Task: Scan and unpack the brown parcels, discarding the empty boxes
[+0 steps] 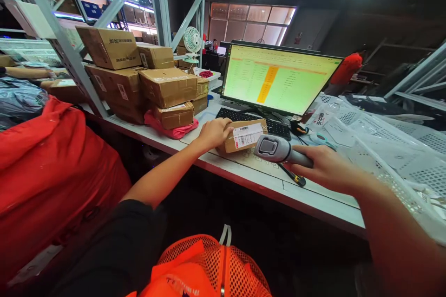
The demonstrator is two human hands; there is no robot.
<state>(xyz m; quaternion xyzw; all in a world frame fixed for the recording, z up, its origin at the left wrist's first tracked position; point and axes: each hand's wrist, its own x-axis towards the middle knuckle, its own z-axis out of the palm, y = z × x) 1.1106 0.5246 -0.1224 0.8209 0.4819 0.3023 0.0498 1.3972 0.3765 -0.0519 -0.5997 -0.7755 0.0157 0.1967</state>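
Note:
A small cardboard box [230,145] with a white barcode label [248,135] rests on the desk, tilted up against the keyboard [278,129]. My left hand [214,133] grips the box at its left end. In my right hand [322,164] is a grey barcode scanner [275,147], its head close to the label's right side. The fingers of that hand wrap round the scanner's handle. Beneath the scanner a utility knife [296,177] with a black and yellow end lies on the desk, partly hidden.
Behind the keyboard stands a lit monitor [278,79]. Several cardboard boxes [167,86] are stacked on the left, beside a metal rack post [75,62]. A white perforated basket [390,171] with clear plastic bags occupies the right. A red sack [59,162] bulges at lower left.

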